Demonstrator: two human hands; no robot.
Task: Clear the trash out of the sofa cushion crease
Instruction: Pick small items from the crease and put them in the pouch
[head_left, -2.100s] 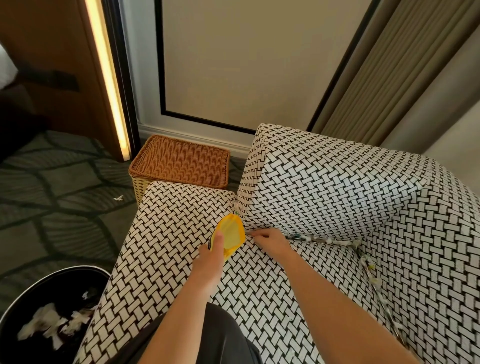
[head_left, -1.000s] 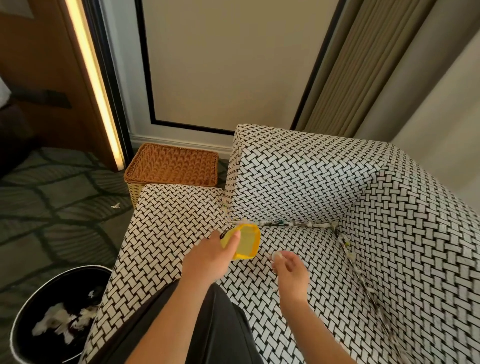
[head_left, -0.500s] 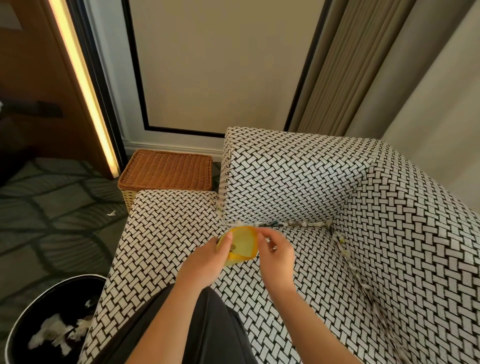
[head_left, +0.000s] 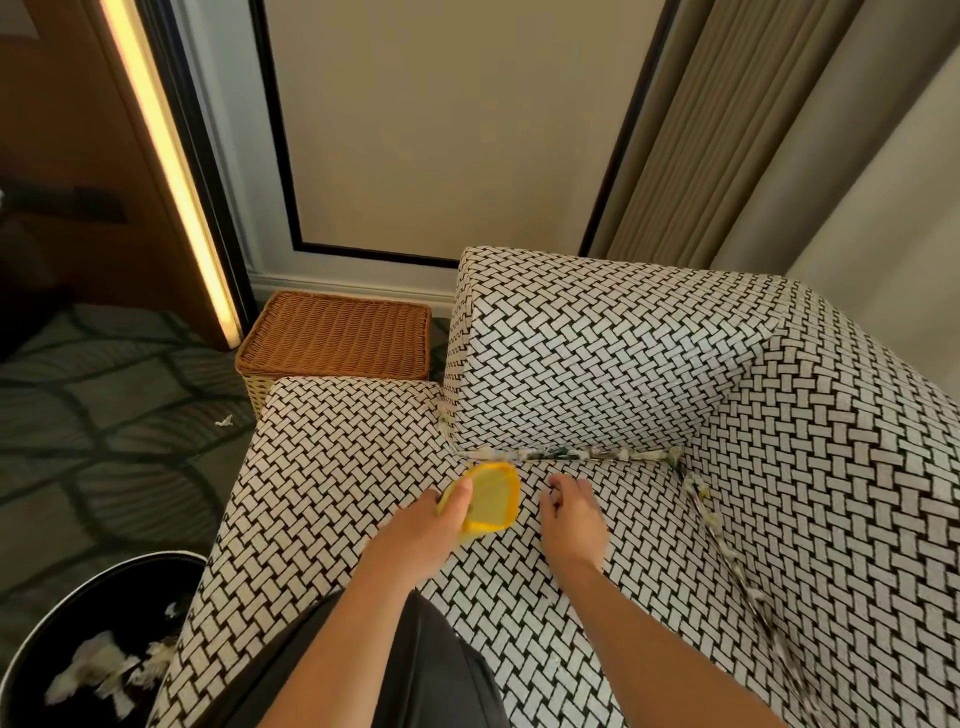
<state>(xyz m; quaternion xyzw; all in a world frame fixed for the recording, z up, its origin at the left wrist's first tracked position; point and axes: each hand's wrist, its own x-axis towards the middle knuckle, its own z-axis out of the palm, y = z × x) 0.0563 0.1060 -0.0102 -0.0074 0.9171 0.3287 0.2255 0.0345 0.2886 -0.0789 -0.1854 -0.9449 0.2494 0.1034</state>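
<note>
Right hand (head_left: 571, 517) has left the cup (head_left: 491, 499), fingers curled; whether they hold anything is unclear. Left hand (head_left: 421, 535) grips the cup.

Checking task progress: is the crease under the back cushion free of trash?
No, paper scraps line the crease below the back cushion, beyond the yellow cup in the left hand.

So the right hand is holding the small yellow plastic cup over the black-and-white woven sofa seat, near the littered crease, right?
No, the head view shows the left hand holding the small yellow plastic cup; the rest stands: over the black-and-white woven sofa seat, near the littered crease.
</note>
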